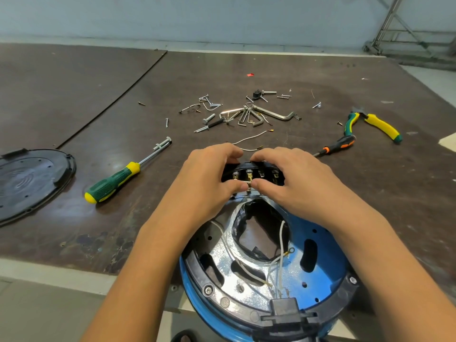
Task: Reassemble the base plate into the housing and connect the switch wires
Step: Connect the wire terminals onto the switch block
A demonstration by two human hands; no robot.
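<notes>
- The switch [257, 169], a black block with a row of metal tabs, is held just past the far rim of the housing [330, 262]. It is turned so the tabs face the person, probably so that each tab can be seen while wiring.
- The left hand [204, 178] curls round the switch's left end and the right hand [293, 178] round its right end. Both grips are narrow, with fingers over the top and thumbs below.
- The thumb tips nearly meet on a small brass connector [249, 185] at one tab, which looks like pushing it on.
- The shiny base plate [223, 250] lies inside the housing, so that step seems done. White wires [281, 243] rise from its middle opening with their ends free, likely waiting their turn.
- Left of the housing lie a green-and-yellow screwdriver [113, 183] and, further out, a black lid [32, 178].
- Beyond the housing is a heap of screws and hex keys [246, 112]. To the far right of the housing are pliers [372, 124] and an orange-handled screwdriver [341, 143], all within reach.
- The hands hide both ends of the switch. I cannot tell which thumb drives the connector or whether it is seated.
- The housing's near edge is cut off by the frame.
</notes>
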